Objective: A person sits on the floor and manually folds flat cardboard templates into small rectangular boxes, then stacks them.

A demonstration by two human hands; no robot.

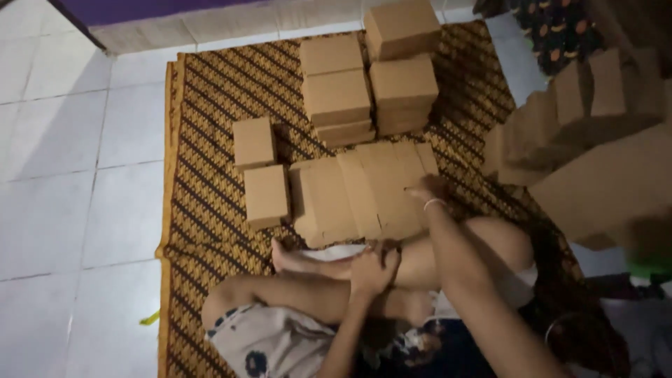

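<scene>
Two hands work over a fan of flat cardboard blanks lying on a brown patterned mat, just ahead of the person's crossed legs. To lift one blank well, the fingers should slide under a single edge and peel it off cleanly, so the sheets beneath stay fanned and none crease.

The right hand reaches out to the right edge of the fan, its fingers curled down onto the top sheets; whether its grip pinches a blank or only presses on it I cannot tell, since the picture is dim and soft there. The left hand rests on the shin, at the near edge of the fan, fingers loosely bent and holding nothing.

Folded boxes stand just left of the blanks, taller stacks of boxes behind them, and a loose heap of cardboard rises at the right.
</scene>
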